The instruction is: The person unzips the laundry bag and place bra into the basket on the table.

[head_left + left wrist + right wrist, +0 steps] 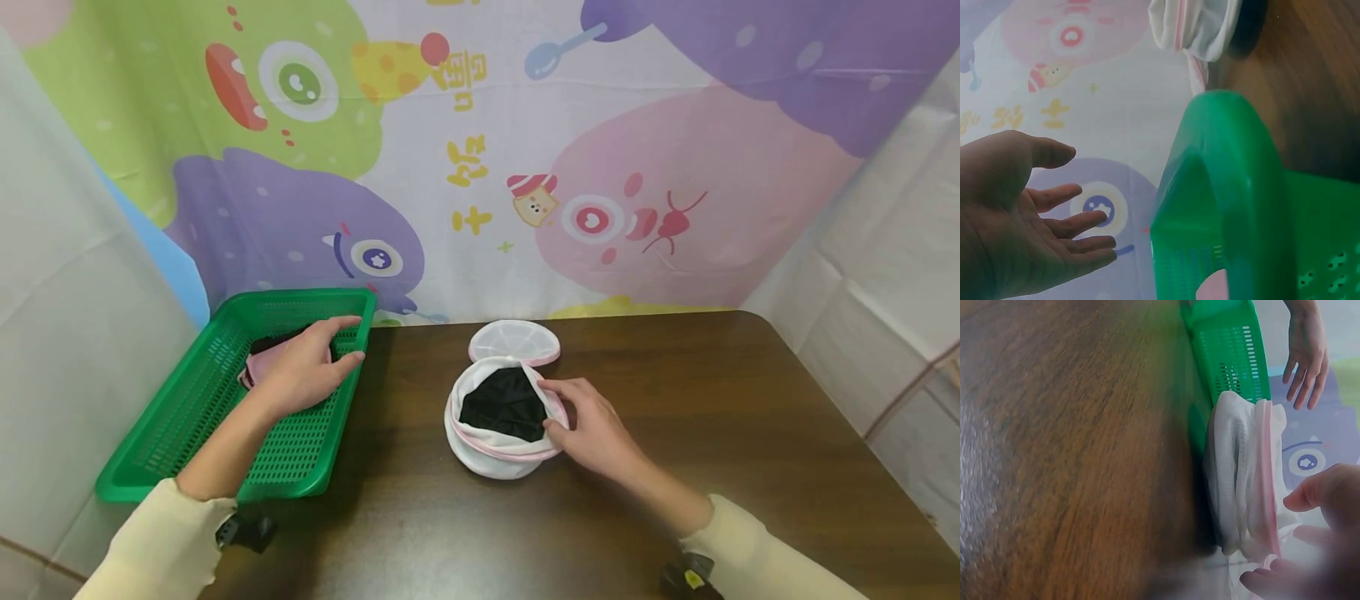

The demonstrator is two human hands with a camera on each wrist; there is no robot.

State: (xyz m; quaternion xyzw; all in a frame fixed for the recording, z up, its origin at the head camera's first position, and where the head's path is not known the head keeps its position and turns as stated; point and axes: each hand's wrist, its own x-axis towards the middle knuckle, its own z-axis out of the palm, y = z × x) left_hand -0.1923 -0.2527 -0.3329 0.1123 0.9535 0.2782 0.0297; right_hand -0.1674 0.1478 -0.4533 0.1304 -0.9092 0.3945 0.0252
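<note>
My left hand (303, 371) hovers over the green basket (120, 483), its fingers spread and holding nothing. A pink folded cloth (260, 364) and something black (273, 340) lie in the basket, partly hidden by that hand. My right hand (592, 425) is at the right side of the rim of a round white mesh laundry bag (495, 467) with pink trim. Its thumb and index finger are apart at the rim; the other fingers are partly hidden. Black cloth (501, 407) lies inside the bag. The bag's round mesh lid (513, 340) is folded back behind it.
The bag stands on a dark brown wooden table (675, 375), to the right of the basket. A cartoon-printed curtain (480, 275) hangs along the table's back edge. White sheeting (892, 275) hangs at both sides.
</note>
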